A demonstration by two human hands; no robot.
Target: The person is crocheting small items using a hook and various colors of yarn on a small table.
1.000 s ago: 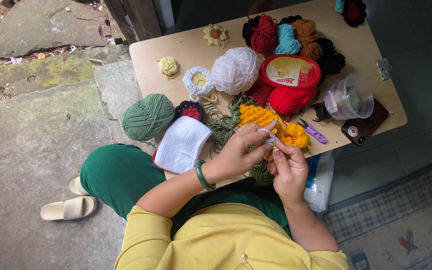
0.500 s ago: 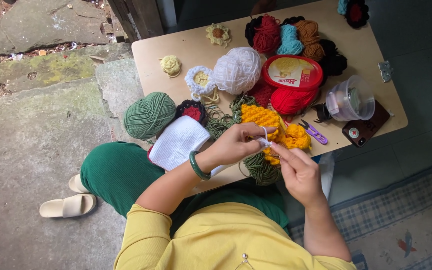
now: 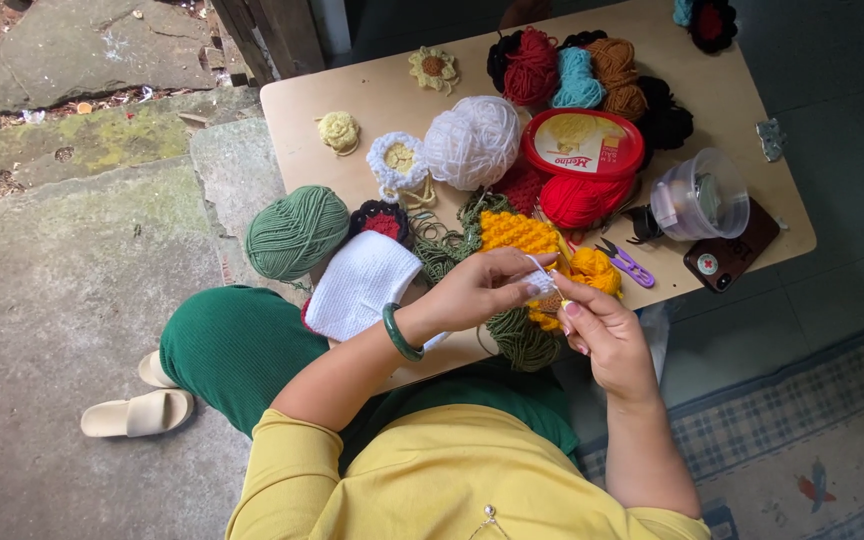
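Crochet work in white yarn (image 3: 540,274) is the thing in hand, a small piece held above the near edge of the wooden table (image 3: 372,100), just in front of the orange knitted piece (image 3: 517,232). From the head view, the left hand (image 3: 477,290) is closed, pinching this white piece between thumb and fingers, and it wears one green bangle (image 3: 401,334). The right hand (image 3: 607,335) is closed too, around a thin hook with a yellow tip (image 3: 563,301) that touches the white piece. I judge that a stitch is being made; the next move calls for a steady pinch and a small turn of the hook. Counted on the table: one white yarn ball (image 3: 472,142), one green yarn ball (image 3: 297,232), one white knitted panel (image 3: 360,285), one red round tin (image 3: 582,143), one clear plastic tub (image 3: 700,195), one purple pair of snips (image 3: 626,264). On the stone floor at the left lies one pale sandal (image 3: 137,413); a second one is partly hidden.
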